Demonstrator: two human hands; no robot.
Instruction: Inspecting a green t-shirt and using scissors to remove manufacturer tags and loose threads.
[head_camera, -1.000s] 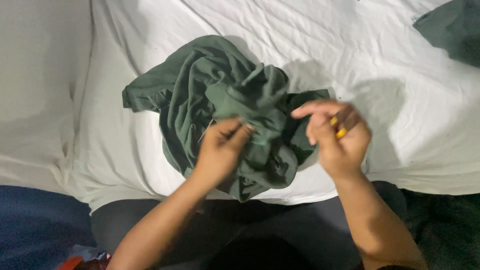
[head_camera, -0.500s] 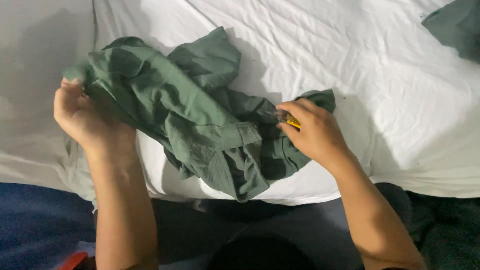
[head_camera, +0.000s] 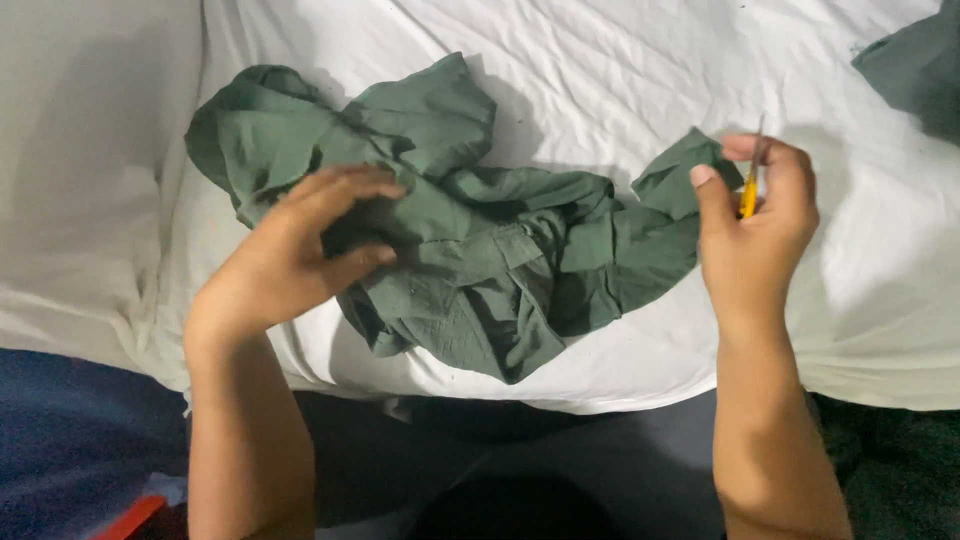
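Spreading the green shirt (head_camera: 470, 250) wider on the white bed sheet (head_camera: 600, 70) now, you are pressing it with your flat, open left hand (head_camera: 290, 255) while your right hand (head_camera: 760, 225) is pinching a small yellow tool (head_camera: 748, 195) beside the shirt's edge.

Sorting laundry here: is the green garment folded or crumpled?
Crumpled: the green garment lies bunched in uneven creases on the white sheet, under the left hand.

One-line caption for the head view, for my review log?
Left hand rests on a crumpled green garment on a white sheet; right hand holds a small yellow-handled tool beside it.
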